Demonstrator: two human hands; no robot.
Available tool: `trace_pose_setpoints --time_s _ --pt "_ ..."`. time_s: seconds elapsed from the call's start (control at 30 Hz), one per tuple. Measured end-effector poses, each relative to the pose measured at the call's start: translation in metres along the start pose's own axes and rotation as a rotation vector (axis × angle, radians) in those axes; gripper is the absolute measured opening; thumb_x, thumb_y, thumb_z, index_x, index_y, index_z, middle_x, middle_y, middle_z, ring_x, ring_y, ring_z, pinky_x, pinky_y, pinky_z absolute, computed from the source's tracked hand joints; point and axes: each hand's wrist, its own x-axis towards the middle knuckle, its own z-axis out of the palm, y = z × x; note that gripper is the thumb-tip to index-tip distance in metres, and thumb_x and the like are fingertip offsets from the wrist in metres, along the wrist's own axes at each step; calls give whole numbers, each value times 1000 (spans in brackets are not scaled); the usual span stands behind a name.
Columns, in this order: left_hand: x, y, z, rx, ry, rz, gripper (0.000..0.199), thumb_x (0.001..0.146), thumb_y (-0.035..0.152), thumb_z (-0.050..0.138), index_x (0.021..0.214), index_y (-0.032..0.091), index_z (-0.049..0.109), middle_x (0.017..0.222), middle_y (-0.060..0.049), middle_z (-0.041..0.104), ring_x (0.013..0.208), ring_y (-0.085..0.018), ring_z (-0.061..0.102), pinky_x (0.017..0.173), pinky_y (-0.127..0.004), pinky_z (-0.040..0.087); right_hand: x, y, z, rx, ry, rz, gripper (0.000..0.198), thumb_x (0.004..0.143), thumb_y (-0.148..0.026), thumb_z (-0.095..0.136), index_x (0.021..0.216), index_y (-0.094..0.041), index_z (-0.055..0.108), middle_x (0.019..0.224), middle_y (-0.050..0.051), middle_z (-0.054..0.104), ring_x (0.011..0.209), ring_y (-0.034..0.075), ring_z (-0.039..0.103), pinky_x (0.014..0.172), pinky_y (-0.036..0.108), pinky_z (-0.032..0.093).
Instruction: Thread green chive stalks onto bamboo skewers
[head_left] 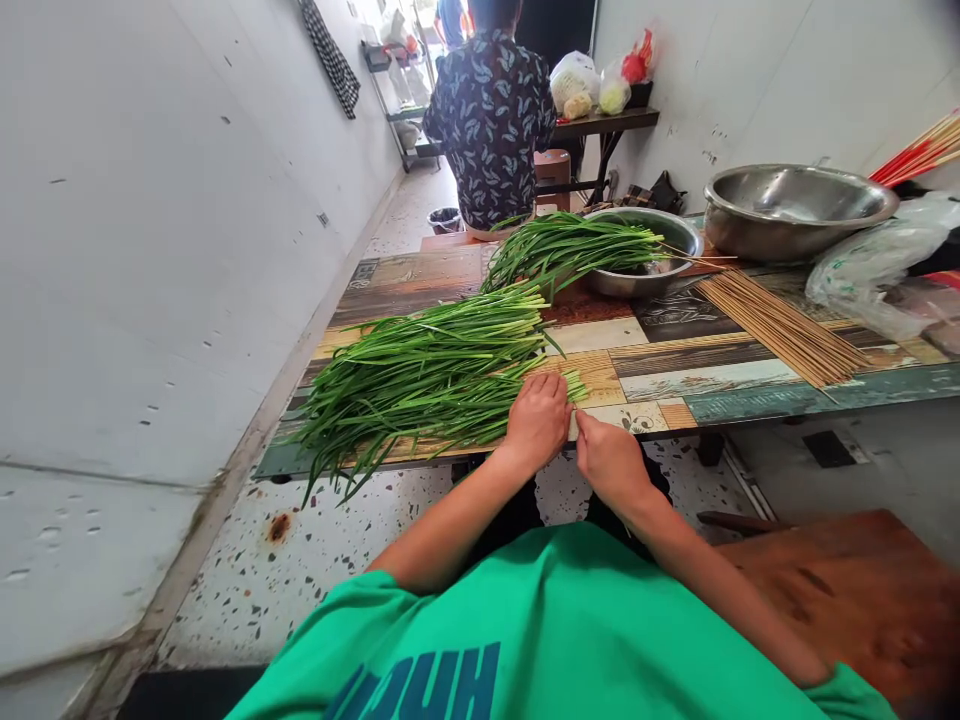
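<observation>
Long green garlic chives (427,370) lie in a pile on the table, pale stem ends pointing right and some leaf tips hanging over the front edge. My left hand (538,415) is closed over the stem ends of the nearest chives, pressing them near the table's edge. Close beside it, my right hand (611,458) is closed in a pinch; whatever it holds is too small or hidden to name. A loose bundle of thin wooden skewers (784,325) lies to the right. More chives (574,245) rest across a metal bowl (686,240).
A large metal basin (799,210) and a clear plastic bag (881,260) stand at right on the patchwork-patterned table (667,385). Behind the table a person in a patterned shirt (491,130) sits facing away. A white wall (172,200) runs along the left, and a wooden stool (840,590) is at lower right.
</observation>
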Motion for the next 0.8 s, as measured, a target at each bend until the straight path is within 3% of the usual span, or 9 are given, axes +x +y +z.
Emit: trace_pose_setpoints --time_s 0.1,0.2,0.3,0.43,0.63,0.8 --pt "2 -1 -8 -33 -15 -5 35 89 25 49 119 8 57 122 -17 61 118 -27 53 105 -40 38 3 -4 -9 -62 -63 31 27 88 -11 44 103 -11 67 82 17 73 74 25 70 61 27 44" --pt "5 -9 -20 -87 -51 6 27 91 26 48 110 14 62 114 -12 65 110 -22 57 99 -35 42 -1 -4 -7 -73 -67 43 33 86 -8 47 115 -10 64 80 16 73 72 24 71 59 26 44" --pt "10 -22 -30 -37 -21 -135 24 93 25 47 103 17 67 105 -9 68 101 -21 60 92 -33 44 -9 1 7 7 38 25 42 88 -9 45 128 -8 58 81 14 74 71 22 70 58 26 46" --pt "22 -38 -33 112 -1 -319 23 87 31 57 101 19 70 103 -10 67 100 -25 59 88 -37 41 -16 11 27 145 200 -30 42 90 -14 42 127 -8 60 88 13 75 73 20 70 61 24 49" --pt "39 -44 -25 146 -44 -293 19 86 29 58 95 22 74 98 -9 69 99 -26 58 85 -38 40 -19 23 38 358 322 -76 42 90 -18 41 124 -13 65 97 11 75 77 19 71 69 24 53" --pt "39 -43 -22 134 11 -234 22 89 25 52 91 20 74 96 -10 69 98 -25 58 85 -37 41 -23 29 41 491 364 -123 41 90 -19 42 123 -14 66 101 11 75 77 19 72 72 25 56"
